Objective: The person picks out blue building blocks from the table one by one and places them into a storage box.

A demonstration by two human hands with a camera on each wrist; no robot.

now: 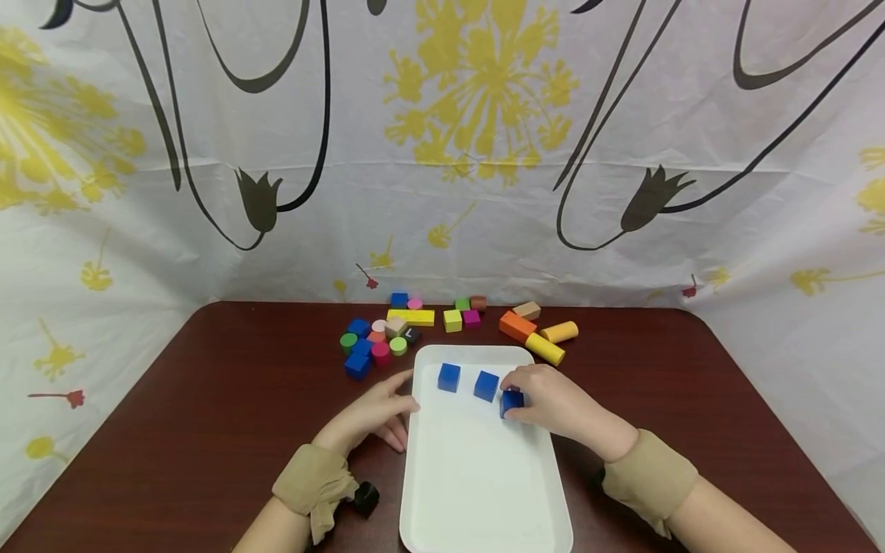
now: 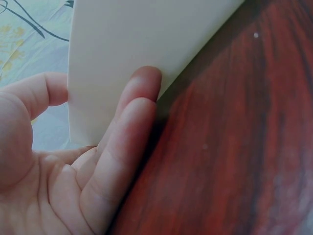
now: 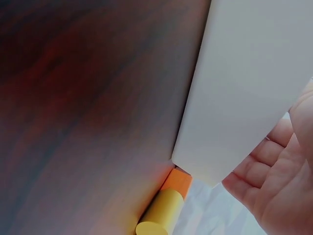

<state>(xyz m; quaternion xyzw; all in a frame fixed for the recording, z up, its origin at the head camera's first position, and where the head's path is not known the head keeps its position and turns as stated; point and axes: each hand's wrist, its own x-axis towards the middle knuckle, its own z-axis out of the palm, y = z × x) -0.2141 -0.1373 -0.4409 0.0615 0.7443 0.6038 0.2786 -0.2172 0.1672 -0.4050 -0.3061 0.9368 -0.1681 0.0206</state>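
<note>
My right hand [image 1: 549,395] pinches a blue cube [image 1: 510,402] between thumb and fingers at the right side of the white tray [image 1: 484,484]. Two more blue cubes stand in the tray's far part, one at the left [image 1: 449,377] and one nearer the hand [image 1: 486,385]. My left hand [image 1: 369,415] holds the tray's left edge. In the left wrist view its thumb touches the rim while other fingers [image 2: 124,127] lie along the outer wall. The right wrist view shows the right palm [image 3: 288,186] above the tray wall; the pinched cube is hidden there.
Beyond the tray's far left corner lie mixed blocks, among them a blue cube [image 1: 357,365] and a long yellow block [image 1: 411,317]. An orange block [image 1: 517,326] and yellow cylinders [image 1: 545,349] lie by its far right corner. A patterned curtain [image 1: 442,192] hangs behind the table.
</note>
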